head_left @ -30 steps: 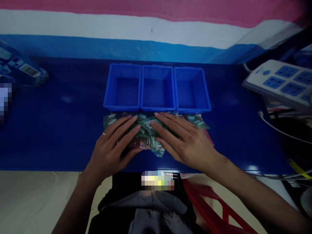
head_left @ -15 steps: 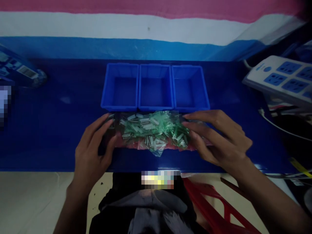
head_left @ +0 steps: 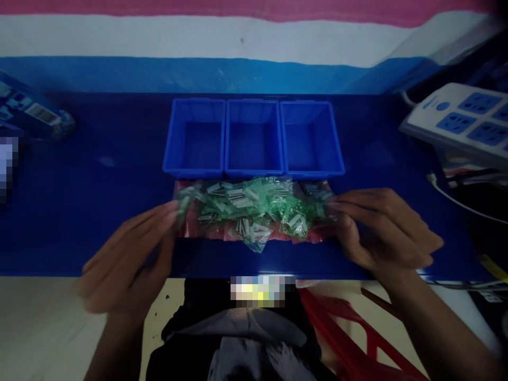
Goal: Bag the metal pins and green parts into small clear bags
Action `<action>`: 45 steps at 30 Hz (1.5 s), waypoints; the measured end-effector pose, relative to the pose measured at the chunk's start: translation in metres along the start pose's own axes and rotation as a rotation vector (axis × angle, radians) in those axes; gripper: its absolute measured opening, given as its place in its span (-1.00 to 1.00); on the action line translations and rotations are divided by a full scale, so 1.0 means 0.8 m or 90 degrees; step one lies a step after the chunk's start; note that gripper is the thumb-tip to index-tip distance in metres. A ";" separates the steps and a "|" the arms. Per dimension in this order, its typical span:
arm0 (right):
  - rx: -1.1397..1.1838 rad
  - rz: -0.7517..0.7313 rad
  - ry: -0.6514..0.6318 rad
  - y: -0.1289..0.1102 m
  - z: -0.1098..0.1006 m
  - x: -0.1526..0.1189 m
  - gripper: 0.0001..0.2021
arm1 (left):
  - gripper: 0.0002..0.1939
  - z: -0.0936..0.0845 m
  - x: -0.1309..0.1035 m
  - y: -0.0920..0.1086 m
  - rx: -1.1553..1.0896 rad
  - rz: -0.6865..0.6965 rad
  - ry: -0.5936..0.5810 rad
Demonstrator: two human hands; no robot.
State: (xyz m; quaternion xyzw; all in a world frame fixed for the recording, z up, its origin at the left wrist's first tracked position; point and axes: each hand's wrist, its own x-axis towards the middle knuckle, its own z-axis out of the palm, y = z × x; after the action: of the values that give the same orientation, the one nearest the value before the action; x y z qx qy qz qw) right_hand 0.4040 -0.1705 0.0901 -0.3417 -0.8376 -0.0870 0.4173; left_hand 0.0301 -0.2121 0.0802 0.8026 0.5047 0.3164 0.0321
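Three blue plastic bins (head_left: 253,138) stood side by side in the head view, touching one another, on a dark blue surface (head_left: 99,211) against a wall striped blue, white and pink. Just in front of the bins lay a heap of small clear and green plastic bags (head_left: 250,211) holding little metal parts, spread in a band over a red sheet or red bags (head_left: 206,232) whose edge showed beneath them. The left hand (head_left: 127,259) was blurred, its fingers stretched toward the left end of the heap, the fingertips at a green bag there; whether it pinched the bag or only touched it could not be told. The right hand (head_left: 384,233) sat at the right end of the heap, fingers curled and thumb brought in toward them, at the outermost bags; a firm grip could not be made out. A white power strip (head_left: 460,121) with blue sockets lay at the far right, a cable (head_left: 456,203) trailing near it, and a barcoded package (head_left: 32,114) rested at the far left.
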 end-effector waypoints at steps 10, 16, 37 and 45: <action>-0.061 0.029 -0.007 0.075 0.023 0.094 -0.87 | -0.34 0.030 0.027 0.006 -0.016 0.097 0.024; 0.031 0.252 0.073 0.133 0.044 0.098 -0.73 | -0.43 0.017 0.045 -0.009 -0.007 0.096 0.082; -0.199 -0.100 0.113 0.076 0.043 0.070 -0.75 | -0.71 0.017 0.182 -0.071 0.164 0.228 0.093; -0.152 -0.157 0.093 0.074 0.041 0.065 -0.70 | -0.78 0.020 0.155 -0.091 0.215 0.265 0.161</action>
State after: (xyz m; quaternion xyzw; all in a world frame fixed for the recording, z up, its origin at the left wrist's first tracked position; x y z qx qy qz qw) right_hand 0.3990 -0.0859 0.1003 -0.2764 -0.8241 -0.2607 0.4201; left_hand 0.0174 -0.0690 0.0992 0.8370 0.3743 0.3257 -0.2306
